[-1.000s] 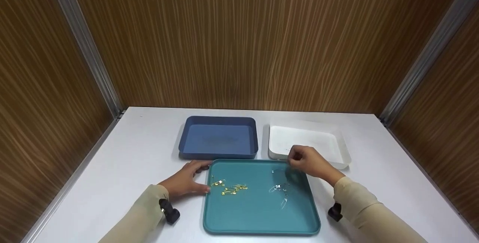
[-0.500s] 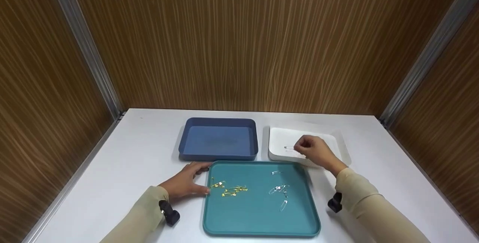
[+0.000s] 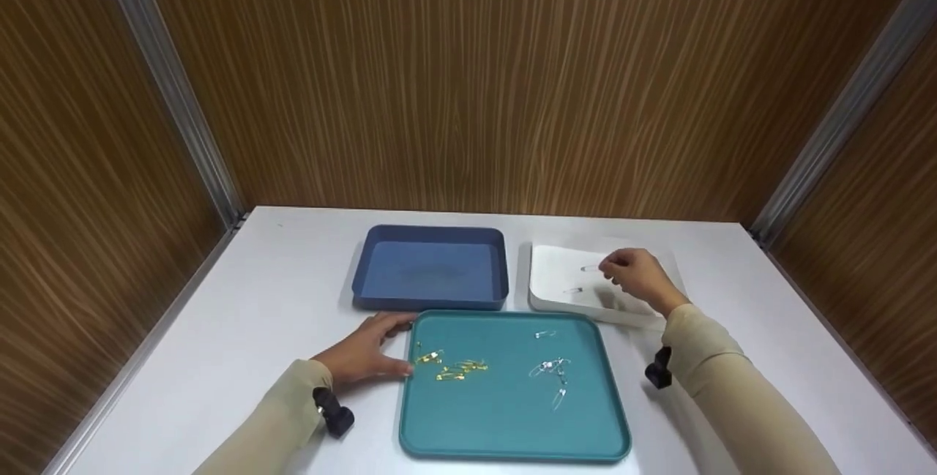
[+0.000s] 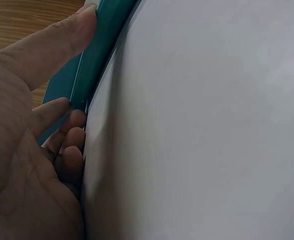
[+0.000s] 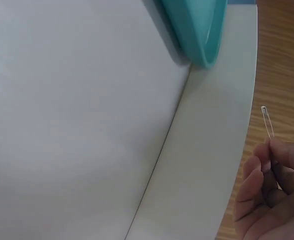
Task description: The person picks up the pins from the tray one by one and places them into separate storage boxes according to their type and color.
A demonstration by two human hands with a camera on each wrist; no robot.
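Over the shallow white plastic tray (image 3: pixel 550 270), the right hand (image 3: pixel 638 279) pinched a thin silver metal safety pin (image 5: pixel 267 123) between its fingers; light, slippery, probably best held mid-length. The left hand (image 3: pixel 364 355) lay flat, fingers relaxed, against the teal tray (image 3: pixel 512 438).

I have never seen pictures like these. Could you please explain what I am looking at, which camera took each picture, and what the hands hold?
There is no machine here: a person works with two bare hands. The wide picture comes from a camera on the person's head, looking down at a white table. The two close pictures come from cameras worn on the wrists.

On the table are a teal tray with gold safety pins and silver safety pins, a blue tray and a white tray holding one silver pin.

The left hand rests against the teal tray's edge. The right hand, over the white tray, pinches a silver safety pin.
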